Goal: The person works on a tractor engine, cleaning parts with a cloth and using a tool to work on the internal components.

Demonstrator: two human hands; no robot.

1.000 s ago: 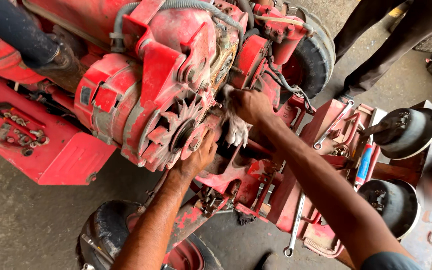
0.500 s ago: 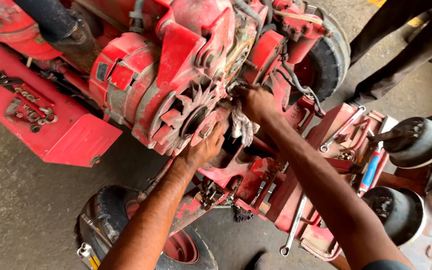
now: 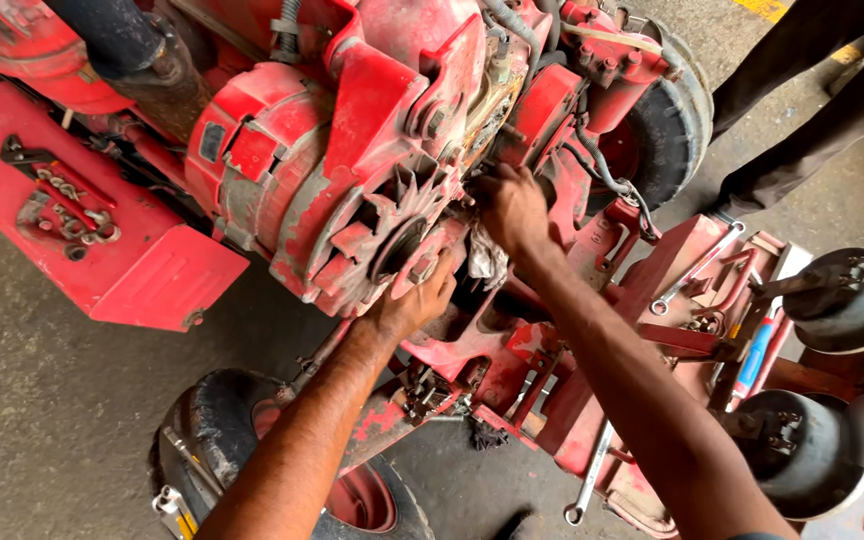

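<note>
The red finned pulley housing (image 3: 392,245) at the scene's centre is braced from below by the left hand (image 3: 414,300), its grip pressed flat, while a grey rag (image 3: 487,258) just right is held under the right hand (image 3: 514,208), its grip curled at the engine face.

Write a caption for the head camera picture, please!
Two bare hands, left and right, work on a red finned pulley of a red machine.
</note>
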